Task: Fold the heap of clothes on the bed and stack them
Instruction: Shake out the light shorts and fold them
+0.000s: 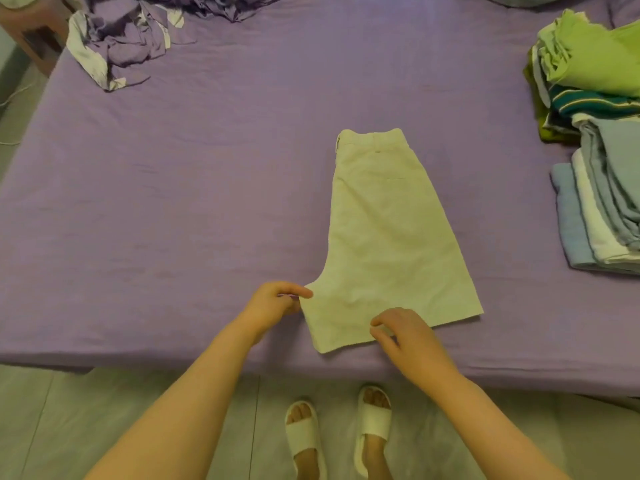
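Left hand [273, 301]: crotch corner of the cream shorts [388, 237] is pinched between thumb and fingers. Right hand [405, 336]: fingers curled at the hem edge, which appears to be pinched; the fingertips are hard to make out. Shorts are laid flat, folded in half, near the front edge of the bed [190, 202]. 1 folded stack [595, 150] is cut off at the right edge. Unfolded purple heap [124, 39] is cut off at the top left. Bare sheet is seen between them.
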A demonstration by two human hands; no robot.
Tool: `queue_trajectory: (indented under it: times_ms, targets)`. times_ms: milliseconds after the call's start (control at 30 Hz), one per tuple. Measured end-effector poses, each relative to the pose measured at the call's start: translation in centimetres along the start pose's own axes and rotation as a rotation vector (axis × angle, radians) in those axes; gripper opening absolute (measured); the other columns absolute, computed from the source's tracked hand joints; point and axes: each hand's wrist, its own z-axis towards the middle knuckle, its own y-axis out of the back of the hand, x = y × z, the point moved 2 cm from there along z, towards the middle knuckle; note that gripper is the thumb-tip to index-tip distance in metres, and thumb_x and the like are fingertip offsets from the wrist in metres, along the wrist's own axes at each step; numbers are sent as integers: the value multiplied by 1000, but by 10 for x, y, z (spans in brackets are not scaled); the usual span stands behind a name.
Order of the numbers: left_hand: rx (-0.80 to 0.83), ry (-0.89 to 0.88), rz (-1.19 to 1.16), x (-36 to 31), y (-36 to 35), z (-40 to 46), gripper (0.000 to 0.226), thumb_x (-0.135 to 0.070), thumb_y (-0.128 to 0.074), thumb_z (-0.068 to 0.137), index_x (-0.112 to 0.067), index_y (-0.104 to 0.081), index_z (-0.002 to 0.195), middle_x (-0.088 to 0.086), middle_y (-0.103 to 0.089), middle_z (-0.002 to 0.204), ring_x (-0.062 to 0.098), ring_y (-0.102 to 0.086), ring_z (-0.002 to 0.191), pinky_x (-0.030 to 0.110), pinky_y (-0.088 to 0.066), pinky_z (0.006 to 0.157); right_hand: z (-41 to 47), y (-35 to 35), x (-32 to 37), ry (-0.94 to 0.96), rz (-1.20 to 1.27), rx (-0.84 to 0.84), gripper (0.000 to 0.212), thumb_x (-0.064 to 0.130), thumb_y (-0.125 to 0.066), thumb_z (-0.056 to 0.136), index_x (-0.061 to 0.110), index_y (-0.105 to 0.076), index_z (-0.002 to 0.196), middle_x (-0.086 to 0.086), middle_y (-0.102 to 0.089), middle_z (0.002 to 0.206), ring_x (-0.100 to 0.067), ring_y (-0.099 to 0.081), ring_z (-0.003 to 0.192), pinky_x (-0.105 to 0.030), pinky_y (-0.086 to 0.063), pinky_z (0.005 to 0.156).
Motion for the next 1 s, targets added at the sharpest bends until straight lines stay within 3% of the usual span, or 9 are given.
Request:
queue_trajectory:
  times_ms: [133,233,367,433,533,700,767,867,1000]
  targets:
    - [-133,27,13,9,-20,15,60,-17,-63,91,-14,-36,144,7,-46,141,19,-49,120,30,-43,96,15,-13,-14,-129,-282,124,51,42,-36,100,28,-27,147,-6,-19,156,-26,-13,144,-36,-21,114]
    - [-181,60,101,18,-49,27,95,-26,-75,81,-12,-14,151,5,-28,154,24,-34,138,36,-35,108,31,-24,-19,-114,-430,205,59,58,-21,96,40,-1,149,-4,13,159,-28,13,146,-47,-7,116]
    - [-329,147,40,39,-57,35,76,-21,-78,77,-12,-35,139,6,-50,133,24,-51,116,34,-45,92,40,-27,-54,-170,-559,308,60,63,-10,94,43,12,147,3,25,156,-25,23,143,-60,-3,112]
    - [-374,178,62,46,-57,35,57,-28,-77,77,-10,-48,123,5,-59,118,22,-57,101,36,-49,84,42,-20,-62,-195,-548,325,59,60,-13,96,42,8,148,6,22,157,-25,22,144,-61,-4,111]
    - [-298,149,-16,41,-62,28,53,-34,-74,76,-12,-57,120,7,-64,116,25,-61,104,44,-51,89,48,-5,-61,-247,-473,221,55,55,-16,98,38,-9,150,2,13,159,-29,18,144,-58,-4,113]
    - [-316,106,88,32,-68,17,32,-18,-64,89,-10,-41,108,3,-54,107,22,-54,99,35,-46,81,54,20,-84,-245,-577,211,57,49,-22,100,37,1,150,-7,17,158,-32,19,144,-57,-6,113]
    - [-350,107,117,30,-63,15,27,-19,-63,90,-11,-40,103,5,-54,100,24,-54,92,35,-46,76,54,23,-85,-184,-635,216,55,48,-25,99,34,-10,151,-12,4,159,-35,7,145,-60,-11,112]
    - [-333,132,217,22,-48,12,31,-24,-65,89,-10,-42,103,10,-57,103,25,-53,90,37,-44,75,53,24,-79,-95,-678,162,56,48,-30,87,24,-58,130,-19,-46,141,-40,-29,135,-64,-34,98]
    - [-406,129,372,12,-29,7,68,-30,-71,83,-13,-33,137,10,-55,127,29,-54,110,37,-45,85,55,16,-68,-64,-725,146,54,50,-39,81,23,-64,121,-16,-56,132,-40,-42,128,-63,-42,90]
